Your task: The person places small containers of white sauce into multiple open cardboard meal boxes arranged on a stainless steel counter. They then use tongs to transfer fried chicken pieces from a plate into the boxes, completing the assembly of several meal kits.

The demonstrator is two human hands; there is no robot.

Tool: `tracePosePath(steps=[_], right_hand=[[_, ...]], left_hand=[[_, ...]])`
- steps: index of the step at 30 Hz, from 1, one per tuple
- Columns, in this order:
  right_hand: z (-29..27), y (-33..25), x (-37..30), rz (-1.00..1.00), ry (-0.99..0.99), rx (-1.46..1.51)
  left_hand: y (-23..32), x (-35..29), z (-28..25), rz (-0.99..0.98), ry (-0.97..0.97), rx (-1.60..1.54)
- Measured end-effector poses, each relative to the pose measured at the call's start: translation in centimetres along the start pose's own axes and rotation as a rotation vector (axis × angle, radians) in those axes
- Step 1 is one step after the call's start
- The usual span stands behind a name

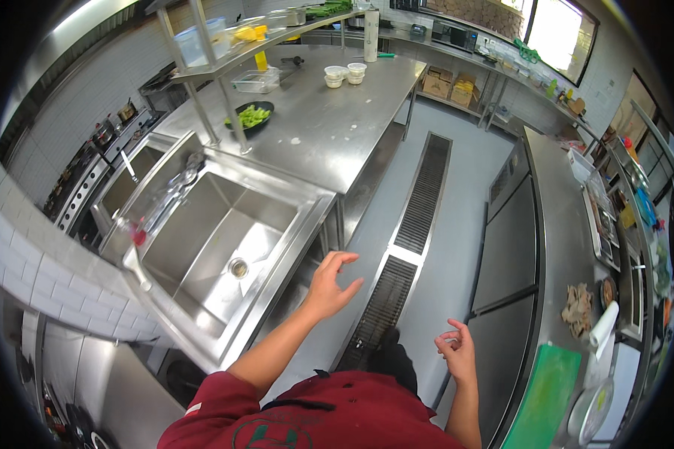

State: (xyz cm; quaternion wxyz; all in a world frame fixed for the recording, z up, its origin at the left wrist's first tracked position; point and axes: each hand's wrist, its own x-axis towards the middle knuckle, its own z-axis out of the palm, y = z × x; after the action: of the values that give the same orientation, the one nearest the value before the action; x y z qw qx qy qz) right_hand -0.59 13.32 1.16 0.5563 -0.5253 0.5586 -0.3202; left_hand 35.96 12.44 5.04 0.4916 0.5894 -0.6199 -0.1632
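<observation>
My left hand [329, 283] hangs in the air with fingers spread and nothing in it, just beside the front right corner of a deep steel sink [225, 247]. My right hand [457, 350] is lower and to the right, fingers loosely curled and apart, holding nothing, close to the steel door fronts of the right-hand counter [554, 224]. Both bare forearms come out of dark red sleeves at the lower edge. Below my hands lies the grey floor with a long dark drain grate [408, 247].
A steel worktable [337, 120] behind the sink carries a black bowl of greens [251, 117], small white cups [344, 74] and a paper roll [371, 35]. A green cutting board [550, 396] and a white roll [603, 329] lie on the right counter. A stove stands far left.
</observation>
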Motion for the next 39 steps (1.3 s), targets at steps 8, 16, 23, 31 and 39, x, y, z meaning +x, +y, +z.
tracePosePath(steps=[8,16,23,31,39], right_hand=[[-4.4,-5.3,32.2,-0.104,0.024,0.029],[2.8,-23.4,68.0,-0.416,-0.234,-0.18],[14.8,-32.6,91.9,-0.48,-0.373,-0.215],[24.6,-37.3,111.6,-0.571,-0.41,-0.297],[33.3,-36.2,124.6,-0.721,-0.735,-0.049]], left_hand=[[-10.5,23.3,10.9,-0.093,0.083,-0.008],[-22.3,41.2,11.5,-0.348,0.323,-0.039],[-37.0,59.6,9.5,-0.474,0.504,-0.04],[-49.3,77.5,8.0,-0.737,0.505,-0.073],[-53.9,87.7,9.0,-0.565,0.72,0.076]])
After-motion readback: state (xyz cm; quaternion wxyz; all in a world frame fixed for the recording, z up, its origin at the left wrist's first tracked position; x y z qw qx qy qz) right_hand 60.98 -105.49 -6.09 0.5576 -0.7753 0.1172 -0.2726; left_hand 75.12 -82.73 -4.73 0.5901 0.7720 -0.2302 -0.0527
